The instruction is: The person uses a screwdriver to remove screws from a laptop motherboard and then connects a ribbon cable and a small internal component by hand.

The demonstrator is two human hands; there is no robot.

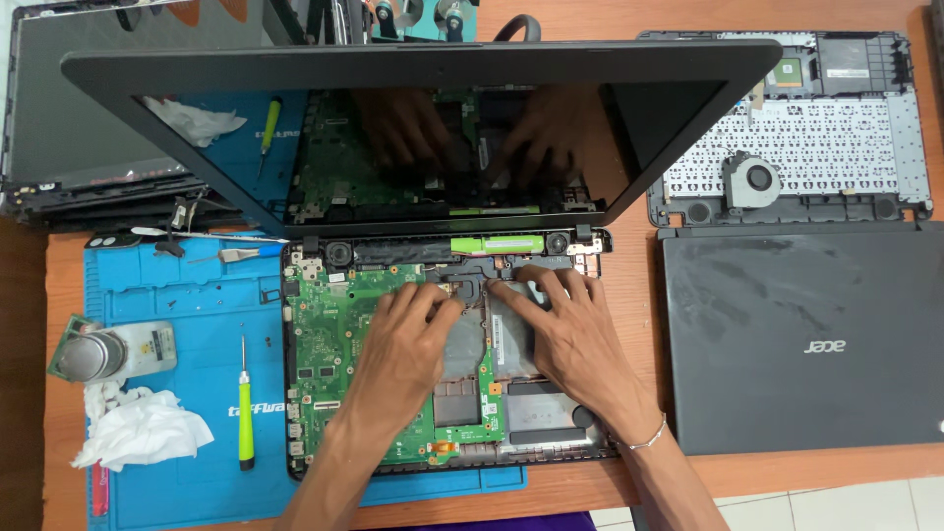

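Observation:
An opened black laptop base (295, 413) lies in front of me with its green mainboard (329, 339) bare and its dark screen (423, 128) tilted up behind. My left hand (398, 344) rests palm down on the board, fingertips on a black part near the hinge. My right hand (570, 329) lies beside it, fingers spread and pressing on the same black part (479, 275) in the middle. A yellow-green strip (497, 244) runs along the hinge edge just beyond my fingers. Neither hand holds a tool.
A blue work mat (177, 324) lies under the laptop, bearing a yellow-green screwdriver (245, 413), crumpled white tissue (143, 428) and a small metal container (93, 352). At right lie a closed black laptop (796, 339) and a removed keyboard frame (806, 128) with a fan (752, 180). Stacked panels (79, 128) sit far left.

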